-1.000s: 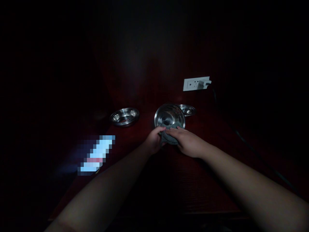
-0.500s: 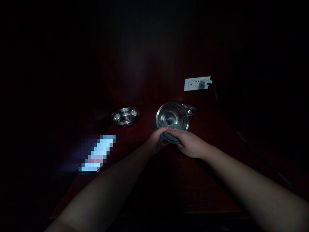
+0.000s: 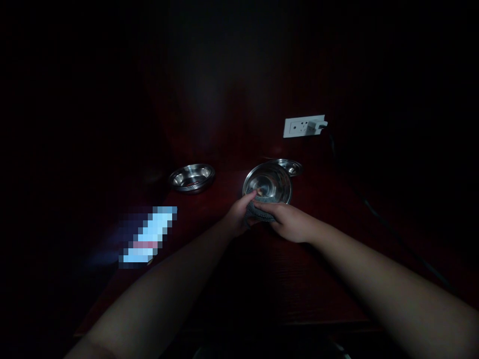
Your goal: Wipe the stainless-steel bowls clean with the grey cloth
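Note:
A shiny metal bowl point(image 3: 273, 182) is tilted with its open side toward me, near the middle of the view. My left hand point(image 3: 239, 214) grips the near left of its rim, thumb over the edge. My right hand point(image 3: 290, 219) is closed on a dark grey-green cloth point(image 3: 260, 213), which is folded over the bowl's near rim. The cloth lies between both hands, and the fingers beneath it are hidden.
To the left stand stacked metal bowls point(image 3: 192, 178). Behind the held bowl is a shallow metal dish point(image 3: 294, 167). A blurred glowing screen point(image 3: 149, 237) lies at the table's left. A wall socket point(image 3: 304, 126) holds a plug, whose cable point(image 3: 389, 224) runs down the right side of the dark red table point(image 3: 292, 279).
The bowl has shifted slightly right and turned in my hands. More of the cloth showed inside the rim before; now it is lower, mostly under my right hand.

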`<state>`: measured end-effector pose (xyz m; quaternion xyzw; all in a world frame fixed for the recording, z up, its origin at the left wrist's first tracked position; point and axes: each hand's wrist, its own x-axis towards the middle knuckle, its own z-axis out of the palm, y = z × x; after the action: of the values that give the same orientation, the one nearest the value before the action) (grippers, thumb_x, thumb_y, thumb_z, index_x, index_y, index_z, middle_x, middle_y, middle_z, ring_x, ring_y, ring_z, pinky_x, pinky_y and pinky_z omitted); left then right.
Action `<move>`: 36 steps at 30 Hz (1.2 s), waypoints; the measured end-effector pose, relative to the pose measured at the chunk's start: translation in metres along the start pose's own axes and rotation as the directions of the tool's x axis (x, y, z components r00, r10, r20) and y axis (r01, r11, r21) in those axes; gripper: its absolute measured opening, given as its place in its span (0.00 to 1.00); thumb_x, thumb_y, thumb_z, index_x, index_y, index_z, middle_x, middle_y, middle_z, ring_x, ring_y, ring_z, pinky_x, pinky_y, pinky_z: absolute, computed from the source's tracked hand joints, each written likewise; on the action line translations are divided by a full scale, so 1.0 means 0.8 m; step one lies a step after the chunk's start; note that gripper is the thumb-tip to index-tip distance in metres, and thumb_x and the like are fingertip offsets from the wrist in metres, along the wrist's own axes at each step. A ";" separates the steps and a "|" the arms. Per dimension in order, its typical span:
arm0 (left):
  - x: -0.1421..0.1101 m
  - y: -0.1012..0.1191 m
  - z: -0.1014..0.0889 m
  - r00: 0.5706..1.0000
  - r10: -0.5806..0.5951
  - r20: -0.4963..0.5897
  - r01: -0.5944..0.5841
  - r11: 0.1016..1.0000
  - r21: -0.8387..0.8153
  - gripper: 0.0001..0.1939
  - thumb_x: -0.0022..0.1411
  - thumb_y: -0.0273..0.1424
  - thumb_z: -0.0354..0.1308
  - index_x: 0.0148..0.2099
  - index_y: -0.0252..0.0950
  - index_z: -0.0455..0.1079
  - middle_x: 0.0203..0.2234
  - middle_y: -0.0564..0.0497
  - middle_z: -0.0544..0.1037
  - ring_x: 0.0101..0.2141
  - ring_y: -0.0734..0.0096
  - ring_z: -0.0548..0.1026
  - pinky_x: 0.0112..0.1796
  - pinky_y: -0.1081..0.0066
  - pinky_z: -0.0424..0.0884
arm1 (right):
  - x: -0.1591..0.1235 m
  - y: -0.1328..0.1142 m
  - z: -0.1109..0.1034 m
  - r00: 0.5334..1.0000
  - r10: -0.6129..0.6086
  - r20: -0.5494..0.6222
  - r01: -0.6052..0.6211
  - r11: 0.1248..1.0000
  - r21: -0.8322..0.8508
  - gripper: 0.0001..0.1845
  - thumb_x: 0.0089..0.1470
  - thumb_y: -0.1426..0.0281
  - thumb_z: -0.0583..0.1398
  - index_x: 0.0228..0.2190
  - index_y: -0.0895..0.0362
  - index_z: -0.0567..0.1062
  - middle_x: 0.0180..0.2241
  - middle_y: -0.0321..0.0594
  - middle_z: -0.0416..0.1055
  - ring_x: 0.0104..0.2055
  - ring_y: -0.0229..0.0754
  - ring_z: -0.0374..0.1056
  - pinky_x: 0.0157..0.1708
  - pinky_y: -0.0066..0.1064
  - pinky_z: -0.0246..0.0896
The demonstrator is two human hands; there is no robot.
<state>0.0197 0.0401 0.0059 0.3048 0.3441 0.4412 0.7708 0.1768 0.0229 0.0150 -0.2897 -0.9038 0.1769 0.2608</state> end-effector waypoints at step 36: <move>-0.002 -0.003 0.009 0.989 0.097 -0.115 -0.092 0.995 0.045 0.09 0.60 0.31 0.54 0.39 0.32 0.72 0.23 0.50 0.77 0.22 0.73 0.74 0.29 0.73 0.71 | 0.002 0.006 -0.005 0.979 0.203 -0.028 -0.204 0.973 -0.106 0.24 0.47 0.80 0.58 0.45 0.52 0.76 0.46 0.39 0.76 0.51 0.48 0.69 0.54 0.38 0.61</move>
<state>0.0259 0.0367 0.0081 0.3097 0.3826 0.4875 0.7212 0.1803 0.0281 0.0167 -0.3959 -0.8754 0.1508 0.2328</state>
